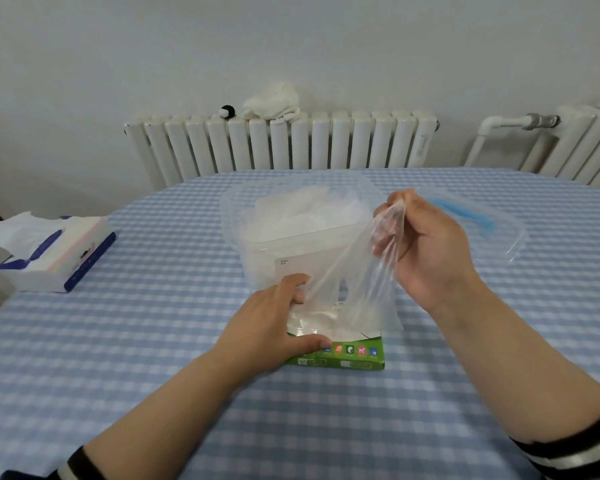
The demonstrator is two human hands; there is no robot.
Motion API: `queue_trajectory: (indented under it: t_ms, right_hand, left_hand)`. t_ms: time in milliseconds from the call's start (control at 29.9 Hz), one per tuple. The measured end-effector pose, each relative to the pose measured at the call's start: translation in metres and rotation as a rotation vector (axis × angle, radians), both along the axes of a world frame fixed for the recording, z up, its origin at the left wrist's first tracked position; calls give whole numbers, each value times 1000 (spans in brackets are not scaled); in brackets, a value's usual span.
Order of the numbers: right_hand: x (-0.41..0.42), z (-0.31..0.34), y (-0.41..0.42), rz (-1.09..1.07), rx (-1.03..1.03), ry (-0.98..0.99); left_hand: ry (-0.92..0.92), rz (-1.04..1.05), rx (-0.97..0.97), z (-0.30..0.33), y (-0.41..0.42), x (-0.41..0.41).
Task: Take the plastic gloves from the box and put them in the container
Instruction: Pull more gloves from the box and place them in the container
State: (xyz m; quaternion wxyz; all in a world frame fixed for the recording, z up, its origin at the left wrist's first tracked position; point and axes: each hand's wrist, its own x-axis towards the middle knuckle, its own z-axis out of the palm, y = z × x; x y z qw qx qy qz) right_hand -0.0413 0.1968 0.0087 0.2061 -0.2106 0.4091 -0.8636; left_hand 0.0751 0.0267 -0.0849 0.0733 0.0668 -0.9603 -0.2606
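Plastic gloves [352,289] stretch in a clear film from the green box [343,355], near centre on the checked bench [153,341], up to the right hand [426,247], whose fingers [385,220] pinch the film's upper end. The left hand [274,323] holds the box down, thumb curled at its near edge. Just beyond stands the open container [302,237], more gloves already inside. A hard pull could likely drag out extra gloves or tear the thin film.
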Motion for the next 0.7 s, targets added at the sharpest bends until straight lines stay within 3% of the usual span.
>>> queue_trajectory:
  t_ms: [134,267,367,434,501,601,701]
  right_hand:
    - [-2,5,3,-66,-192,-74]
    - [-5,13,10,-125,-213,-3]
    - [-2,13,12,-103,-212,-36]
    - [3,12,9,-192,-84,7]
    - [8,9,5,-242,16,23]
    - [17,4,-2,-192,76,38]
    - [17,0,-3,-232,117,114]
  left_hand:
    - [17,-32,-14,-1,1,-2]
    - [89,14,-18,-5,6,3]
    - [513,17,-103,-5,11,7]
    - [818,-60,-118,2,15,9]
    - [910,-118,-105,14,27,11]
    - [719,6,254,36,49,11]
    - [703,229,605,49,50,2]
